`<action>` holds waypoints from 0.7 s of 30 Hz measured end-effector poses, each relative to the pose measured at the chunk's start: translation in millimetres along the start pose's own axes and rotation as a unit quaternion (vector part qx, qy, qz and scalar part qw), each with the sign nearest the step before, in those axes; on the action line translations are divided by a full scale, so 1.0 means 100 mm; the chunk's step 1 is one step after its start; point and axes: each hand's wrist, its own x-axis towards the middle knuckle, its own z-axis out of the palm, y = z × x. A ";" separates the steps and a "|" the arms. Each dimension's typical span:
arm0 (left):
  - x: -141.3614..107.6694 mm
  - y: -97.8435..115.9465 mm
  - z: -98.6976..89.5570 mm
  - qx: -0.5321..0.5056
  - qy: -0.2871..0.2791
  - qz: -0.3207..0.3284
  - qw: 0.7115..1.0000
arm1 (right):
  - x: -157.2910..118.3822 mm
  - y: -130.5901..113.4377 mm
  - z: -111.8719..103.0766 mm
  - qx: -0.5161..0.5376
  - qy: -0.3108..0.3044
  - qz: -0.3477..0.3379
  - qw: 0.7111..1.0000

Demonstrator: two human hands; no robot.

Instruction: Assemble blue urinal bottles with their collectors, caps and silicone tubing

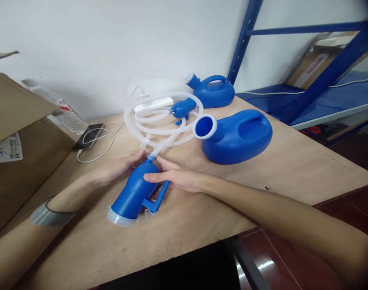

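A blue funnel-shaped piece [138, 185] with a handle and a translucent rim lies tilted above the table, its narrow end joined to a coiled clear hose [160, 131]. My right hand [174, 176] grips its body, thumb on top. Beside the narrow end is my left hand [123, 164], its fingers partly hidden behind the blue piece and the hose joint. Right of the coil stands a blue jug [238, 137] with an open white-rimmed mouth. Behind it, another blue jug [216, 92] and a second blue piece [184, 108] sit near the wall.
At the left is a cardboard box [23, 173]. A plastic bottle [66, 112], a phone [90, 136] with a white cable, and a white power strip [154, 104] lie towards the wall. A blue metal shelf [292, 96] rises beyond the wooden table's [292, 177] right edge.
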 end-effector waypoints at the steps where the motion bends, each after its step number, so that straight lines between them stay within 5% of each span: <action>1: 0.01 0.00 0.01 0.003 0.006 0.003 1.000 | -0.01 -0.01 -0.01 -0.007 -0.002 0.003 1.000; 9: -0.02 -0.05 0.03 0.058 -0.020 0.105 0.993 | -0.03 -0.05 -0.02 -0.008 -0.030 0.049 0.998; 14: 0.01 -0.15 0.09 0.073 0.017 0.155 0.985 | -0.05 -0.12 0.00 -0.009 -0.030 0.078 0.996; 21: 0.04 -0.21 0.16 0.026 0.019 0.170 0.985 | -0.09 -0.20 -0.08 -0.067 0.033 0.159 0.984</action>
